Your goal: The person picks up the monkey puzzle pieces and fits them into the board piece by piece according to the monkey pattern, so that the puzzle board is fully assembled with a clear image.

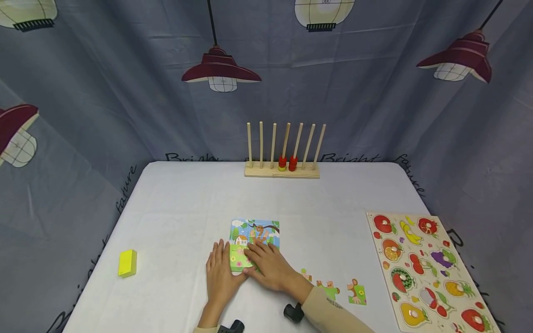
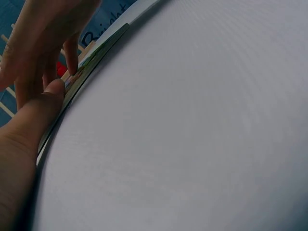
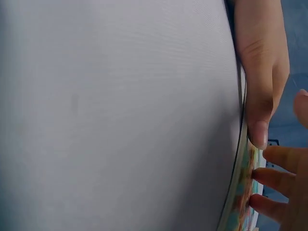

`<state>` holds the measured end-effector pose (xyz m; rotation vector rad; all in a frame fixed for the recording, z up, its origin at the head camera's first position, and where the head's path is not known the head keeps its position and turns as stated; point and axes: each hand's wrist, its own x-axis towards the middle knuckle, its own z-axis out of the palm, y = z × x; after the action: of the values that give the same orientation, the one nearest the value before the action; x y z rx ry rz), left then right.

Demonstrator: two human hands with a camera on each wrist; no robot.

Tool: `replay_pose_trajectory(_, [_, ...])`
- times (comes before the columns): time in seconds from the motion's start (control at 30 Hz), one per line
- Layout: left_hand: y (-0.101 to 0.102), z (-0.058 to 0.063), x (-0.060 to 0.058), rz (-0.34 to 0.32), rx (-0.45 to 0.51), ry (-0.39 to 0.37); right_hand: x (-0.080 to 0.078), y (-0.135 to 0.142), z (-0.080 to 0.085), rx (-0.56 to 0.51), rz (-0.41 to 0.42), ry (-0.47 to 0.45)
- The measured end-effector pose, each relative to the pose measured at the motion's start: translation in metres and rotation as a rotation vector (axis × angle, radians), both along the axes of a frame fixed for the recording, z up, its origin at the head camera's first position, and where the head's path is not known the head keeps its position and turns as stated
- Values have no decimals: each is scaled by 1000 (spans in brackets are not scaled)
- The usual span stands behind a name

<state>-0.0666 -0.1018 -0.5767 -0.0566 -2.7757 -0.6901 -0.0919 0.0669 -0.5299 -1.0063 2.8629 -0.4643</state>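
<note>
Beige right sleeve (image 1: pixel 335 317) nearest. Grey lamp-print curtain (image 1: pixel 354 92) behind white table (image 1: pixel 187 194). Board (image 1: pixel 397 216) at right holds fruit pieces (image 1: pixel 412 232); peg rack (image 1: pixel 260 172) at far edge carries red and yellow rings (image 1: pixel 293 163). Hands close together: right hand (image 1: pixel 270 268) rests, fingers extended, on picture puzzle (image 1: pixel 238 255), near table's middle; left hand (image 1: pixel 220 277) straight-fingered alongside. Loose puzzle pieces (image 1: pixel 329 290), yellow block (image 1: pixel 127 263).

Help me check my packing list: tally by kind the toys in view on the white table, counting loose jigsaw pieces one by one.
Jigsaw board: 1
Loose jigsaw pieces, some partly hidden: 3
Fruit puzzle board: 1
Peg rack, rings included: 1
Yellow block: 1
Total: 7
</note>
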Motion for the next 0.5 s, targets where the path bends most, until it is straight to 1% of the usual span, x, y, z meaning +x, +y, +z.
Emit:
replay_pose_trajectory(0.1, [-1,0,0,3,-9,-13,-2,0,1,-28,-11,17])
replay_pose_trajectory(0.2, [0,-1,0,13,-4,-22,-4,1,2,-81,-48,17])
replay_pose_trajectory(0.33, [1,-1,0,21,24,-26,-4,9,6,-169,-130,-3])
replay_pose_trajectory(0.5, [2,0,-2,15,50,-28,-2,32,10,-263,-246,-41])
